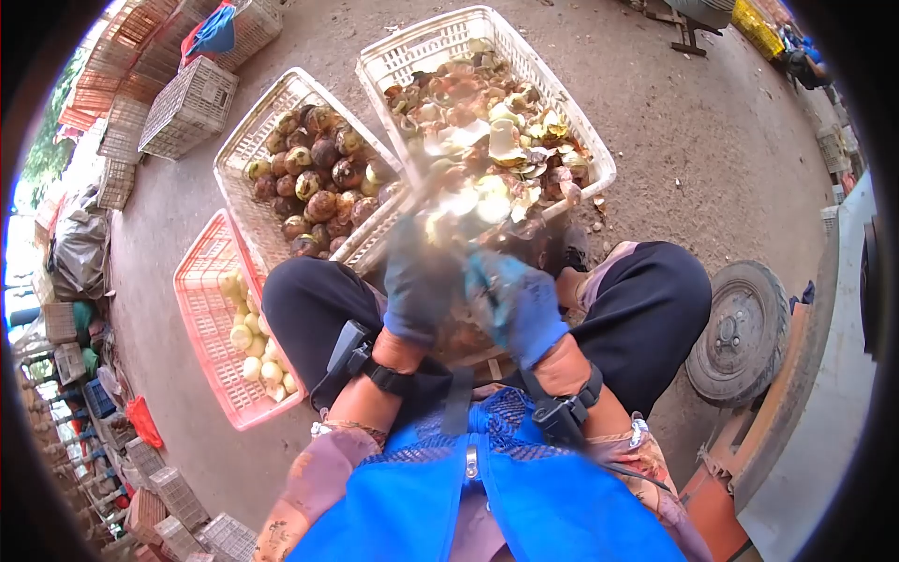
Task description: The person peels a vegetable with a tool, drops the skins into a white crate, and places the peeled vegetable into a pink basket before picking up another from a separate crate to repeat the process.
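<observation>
My left hand (419,290), in a dark blue work glove, is closed and smeared by motion between my knees. Beside it my right hand (517,307), in a blue glove, has its fingers curled in. What either hand grips is blurred and cannot be made out. Just beyond them stands a white crate (562,80) heaped with pale and brown peelings (506,145), partly sunlit. Another white crate (229,173) to its left holds round, brown-skinned vegetables (321,206). Peeled, pale vegetables (253,342) lie in a pink crate (201,323) by my left knee.
A wheel with a tyre (740,332) lies by my right knee, next to a grey metal panel (815,393). Stacked crates (192,108) line the far left. Scraps dot the concrete floor (712,159). A dark plastic bag (80,248) sits at the left edge.
</observation>
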A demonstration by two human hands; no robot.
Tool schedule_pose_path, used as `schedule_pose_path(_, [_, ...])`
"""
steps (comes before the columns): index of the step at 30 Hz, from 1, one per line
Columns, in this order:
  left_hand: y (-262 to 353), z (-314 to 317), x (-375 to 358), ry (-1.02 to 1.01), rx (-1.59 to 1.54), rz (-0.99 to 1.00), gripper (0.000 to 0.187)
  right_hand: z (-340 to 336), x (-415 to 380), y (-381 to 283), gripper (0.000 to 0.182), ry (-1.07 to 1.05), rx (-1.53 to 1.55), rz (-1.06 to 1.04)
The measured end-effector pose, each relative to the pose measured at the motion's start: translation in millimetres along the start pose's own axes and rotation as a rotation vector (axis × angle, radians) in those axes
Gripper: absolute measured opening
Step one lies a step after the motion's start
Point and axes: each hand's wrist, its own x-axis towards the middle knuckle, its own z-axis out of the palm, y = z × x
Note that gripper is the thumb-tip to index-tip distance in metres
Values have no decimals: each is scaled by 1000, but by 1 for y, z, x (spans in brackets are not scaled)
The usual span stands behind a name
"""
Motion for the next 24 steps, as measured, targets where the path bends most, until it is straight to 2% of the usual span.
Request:
schedule_pose_path(2, [-13, 4, -1, 224, 475, 240, 30, 6, -3, -5, 10, -165, -114, 37])
schedule_pose_path(3, [-18, 6, 0, 222, 473, 242, 30, 13, -5, -2, 10, -175, -144, 54])
schedule_pose_path(5, [-24, 10, 3, 200, -562, 34, 26, 20, -9, 0, 11, -199, -182, 55])
schedule_pose_path(6, [-30, 7, 3, 198, -566, 35, 26, 22, -10, 0, 12, -226, -217, 53])
schedule_pose_path(8, [-36, -3, 4, 158, -335, 87, 25, 28, -12, 0, 14, -218, -213, 60])
schedule_pose_path(10, [-38, -3, 4, 194, -310, 125, 25, 34, -13, -2, 15, -208, -205, 72])
schedule_pose_path(12, [-34, 1, 3, 229, -285, 164, 25, 38, -13, -4, 17, -240, -332, 144])
schedule_pose_path(14, [-16, 3, -2, 304, 524, 346, 25, 41, -13, -5, 18, -250, -354, 182])
schedule_pose_path(15, [-9, 5, -3, 304, 522, 347, 25, 43, -12, -4, 19, -260, -377, 219])
schedule_pose_path(16, [-3, 7, -3, 337, 584, 437, 26, 46, -10, -4, 19, -260, -379, 219])
schedule_pose_path(17, [0, 9, -4, 369, 645, 527, 27, 49, -7, -3, 20, -303, -450, 287])
schedule_pose_path(18, [0, 10, -1, 367, 642, 531, 27, 51, -3, 0, 21, -343, -520, 356])
schedule_pose_path(20, [-1, 12, 1, 401, 699, 589, 27, 52, 6, 13, 22, -361, -458, 334])
schedule_pose_path(22, [-3, 11, -1, 353, 631, 550, 28, 51, 8, 14, 22, -376, -390, 310])
schedule_pose_path(24, [-1, 10, 2, 305, 562, 516, 28, 49, 9, 12, 23, -352, -469, 326])
